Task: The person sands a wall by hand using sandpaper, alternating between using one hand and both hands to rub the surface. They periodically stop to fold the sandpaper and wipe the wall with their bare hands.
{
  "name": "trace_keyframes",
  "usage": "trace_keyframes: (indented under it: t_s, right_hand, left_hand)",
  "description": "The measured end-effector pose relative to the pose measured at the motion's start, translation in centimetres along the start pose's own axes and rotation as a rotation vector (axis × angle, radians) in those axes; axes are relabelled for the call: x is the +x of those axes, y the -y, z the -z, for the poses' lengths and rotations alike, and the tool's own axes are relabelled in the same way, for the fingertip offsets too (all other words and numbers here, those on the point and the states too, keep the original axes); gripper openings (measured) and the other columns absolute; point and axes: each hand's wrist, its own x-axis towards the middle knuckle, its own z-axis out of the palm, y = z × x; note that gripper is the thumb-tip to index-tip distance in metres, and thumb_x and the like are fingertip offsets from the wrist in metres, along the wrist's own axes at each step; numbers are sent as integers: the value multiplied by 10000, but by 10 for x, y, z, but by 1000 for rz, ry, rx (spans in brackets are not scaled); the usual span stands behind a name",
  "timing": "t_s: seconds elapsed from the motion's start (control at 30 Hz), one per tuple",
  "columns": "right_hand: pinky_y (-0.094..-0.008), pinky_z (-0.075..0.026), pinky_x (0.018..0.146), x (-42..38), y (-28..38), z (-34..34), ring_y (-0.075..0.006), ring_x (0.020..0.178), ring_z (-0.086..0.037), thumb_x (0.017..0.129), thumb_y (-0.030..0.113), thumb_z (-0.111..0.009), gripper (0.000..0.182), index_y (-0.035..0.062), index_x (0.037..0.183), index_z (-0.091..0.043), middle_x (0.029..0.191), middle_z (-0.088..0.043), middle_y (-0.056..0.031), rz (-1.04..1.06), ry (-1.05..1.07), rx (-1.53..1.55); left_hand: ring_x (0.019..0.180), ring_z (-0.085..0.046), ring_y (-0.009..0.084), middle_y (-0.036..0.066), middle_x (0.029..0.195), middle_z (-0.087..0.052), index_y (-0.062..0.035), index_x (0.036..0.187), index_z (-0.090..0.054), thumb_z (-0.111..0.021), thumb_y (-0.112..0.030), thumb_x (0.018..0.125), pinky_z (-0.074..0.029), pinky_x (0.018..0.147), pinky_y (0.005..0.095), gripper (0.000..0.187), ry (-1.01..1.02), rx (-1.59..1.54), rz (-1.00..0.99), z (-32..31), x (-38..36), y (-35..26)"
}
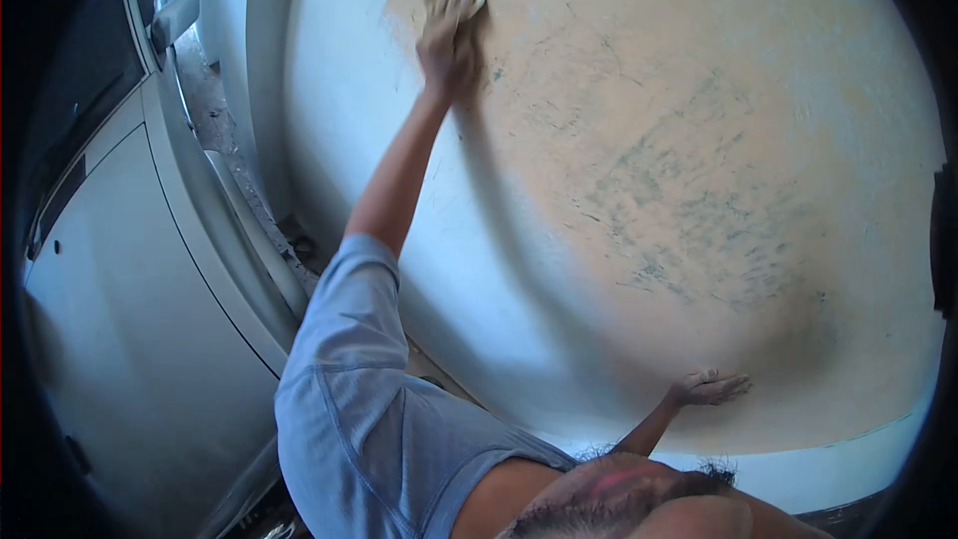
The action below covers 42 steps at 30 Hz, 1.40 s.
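Observation:
My left hand (452,25) is stretched far up to the top left, its fingers closed around a pale flat piece that looks like folded sandpaper (480,2). That hand presses against a large whitish panel (399,200), near the left edge of a broad beige coated patch (569,90). Dark scratchy marks (689,210) are scattered over the patch's middle. Lower right, my right hand (711,388) has its fingers stretched out and holds nothing. It is close to the patch's lower part, and its fingers look dusty.
A white car (130,269) with a side mirror (176,20) stands along the left side. Between it and the panel runs a narrow strip of rough ground (222,125). My grey-blue sleeve (349,309) and part of my face fill the bottom.

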Motion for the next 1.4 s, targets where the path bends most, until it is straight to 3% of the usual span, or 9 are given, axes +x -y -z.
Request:
trace_keyframes:
  t_s: [0.1,0.2,0.23,0.3,0.67,0.77,0.97,1.23,1.4]
  right_hand:
    - [-531,-235,1103,24,-19,-1,-415,1355,-332,1008,331,-326,542,-36,1403,-380,1454,-365,-246,-41,23,5]
    - [-518,-226,1114,69,-32,-1,-403,1363,-325,1006,342,-323,550,-30,1407,-377,1464,-358,-234,-92,26,44]
    - [-509,-218,1121,77,-31,-4,-396,1371,-314,1004,358,-316,562,-25,1412,-372,1470,-353,-226,-105,17,68]
    - [-512,-210,1125,80,-30,-13,-395,1377,-304,1001,376,-315,580,-25,1417,-363,1476,-346,-221,-120,-4,80]
    - [-532,-213,1121,81,-14,-8,-413,1378,-289,1001,382,-318,606,-55,1420,-329,1470,-321,-266,-128,-16,42]
    - [-532,-213,1126,95,-42,-15,-412,1375,-293,1005,377,-322,599,-63,1412,-333,1466,-325,-269,-59,-55,20]
    - [-512,-269,1105,114,-71,-75,-362,1353,-353,967,441,-448,511,54,1292,-529,1461,-379,-187,-188,-120,26]
    - [-749,-164,1012,100,316,-18,-350,1404,-244,922,509,-432,594,175,1412,-408,1516,-304,-118,421,719,171]
    - [-399,-395,1036,160,318,0,-256,1154,-566,871,327,-609,335,130,1137,-656,1187,-647,-47,779,523,925]
  left_hand:
    - [855,-644,331,138,934,-677,-123,1066,-693,-568,-82,872,-514,723,376,234,-33,-55,-235,-36,83,-42]
    - [1310,-450,288,114,1330,-556,-29,1185,-635,-517,-70,946,-332,1099,374,270,162,-71,-353,-61,103,-92]
    - [823,-629,329,135,887,-664,-137,1059,-693,-577,-54,824,-511,698,409,275,132,-133,-342,-59,79,-90]
    - [1205,-546,296,57,1244,-625,-179,1179,-656,-605,-38,781,-375,1054,453,425,248,-169,-447,-45,41,-94]
    - [1396,-311,302,122,1448,-430,-84,1336,-528,-475,-209,983,-213,1154,419,378,323,-211,-450,-90,147,-121]
    - [1186,-554,269,53,1253,-616,-191,1175,-649,-614,-115,797,-385,1037,440,387,188,-191,-384,-58,59,-112]
    - [940,-677,282,120,1055,-687,-100,1127,-682,-596,-44,875,-526,803,341,273,732,-176,318,140,-204,-76]
    - [777,-647,372,170,861,-674,-150,1097,-689,-560,-312,917,-512,712,452,274,1648,243,562,271,-343,8]
    - [995,-613,390,192,1027,-664,-159,1041,-707,-563,-464,873,-495,872,474,376,2099,399,508,352,-347,62]
